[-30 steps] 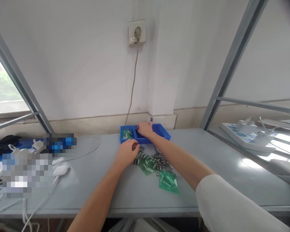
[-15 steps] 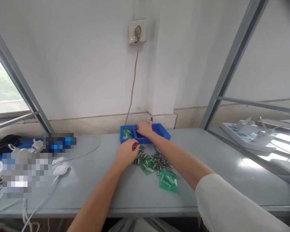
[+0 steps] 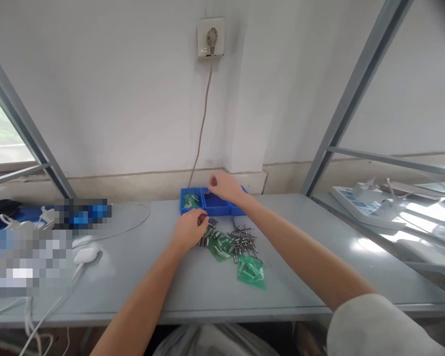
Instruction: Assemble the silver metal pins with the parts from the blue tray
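My right hand (image 3: 225, 188) is above the blue divided tray (image 3: 215, 211), over its middle compartment, with the fingers curled together. Whatever it may hold is hidden. My left hand (image 3: 188, 230) rests at the left edge of a pile of short metal cylinders (image 3: 212, 223), its thumb and fingers pinched closed; I cannot make out what is between them. Thin metal pins (image 3: 244, 241) lie heaped to the right. Among them sits a green bag (image 3: 222, 245), and a second green bag (image 3: 251, 272) lies nearer me. Small green-and-silver parts (image 3: 190, 200) fill the tray's left compartment.
White cables and a white adapter (image 3: 86, 254) lie on the grey table (image 3: 282, 291) at the left. A cord runs down the wall from a socket (image 3: 211, 38). Sloping metal frame posts (image 3: 356, 99) stand on both sides, and a white power strip (image 3: 359, 210) lies at the right.
My right hand has lifted slightly and shifted over the middle compartment; a metal piece seen beside its thumb no longer shows. My left hand stays by the cylinders. The view has shifted a little.
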A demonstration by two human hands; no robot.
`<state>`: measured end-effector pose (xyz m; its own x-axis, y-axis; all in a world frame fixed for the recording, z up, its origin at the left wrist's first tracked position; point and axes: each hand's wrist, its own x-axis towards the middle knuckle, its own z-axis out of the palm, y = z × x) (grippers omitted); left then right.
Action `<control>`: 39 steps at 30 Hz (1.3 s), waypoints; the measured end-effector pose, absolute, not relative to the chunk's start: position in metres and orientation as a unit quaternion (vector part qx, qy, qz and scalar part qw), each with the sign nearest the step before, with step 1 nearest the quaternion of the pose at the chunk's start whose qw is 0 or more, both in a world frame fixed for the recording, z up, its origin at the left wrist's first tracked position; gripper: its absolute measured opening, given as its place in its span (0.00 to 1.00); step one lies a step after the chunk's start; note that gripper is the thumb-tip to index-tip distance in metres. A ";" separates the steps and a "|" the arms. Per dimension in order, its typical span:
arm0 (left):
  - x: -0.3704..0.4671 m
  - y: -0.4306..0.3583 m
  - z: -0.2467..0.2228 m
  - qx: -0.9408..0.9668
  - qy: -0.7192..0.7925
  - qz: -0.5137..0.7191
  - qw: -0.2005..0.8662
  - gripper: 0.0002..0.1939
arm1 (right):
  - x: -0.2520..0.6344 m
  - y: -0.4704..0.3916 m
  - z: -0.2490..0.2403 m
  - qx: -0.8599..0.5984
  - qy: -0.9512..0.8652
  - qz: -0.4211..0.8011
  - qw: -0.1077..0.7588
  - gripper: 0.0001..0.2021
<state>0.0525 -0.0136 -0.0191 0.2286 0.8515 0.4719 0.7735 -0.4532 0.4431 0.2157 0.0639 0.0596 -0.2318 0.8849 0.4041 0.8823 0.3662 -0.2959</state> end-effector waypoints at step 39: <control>0.054 -0.019 -0.013 0.824 0.497 0.265 0.062 0.12 | 0.270 0.001 0.009 -0.565 -0.811 0.117 0.094 0.09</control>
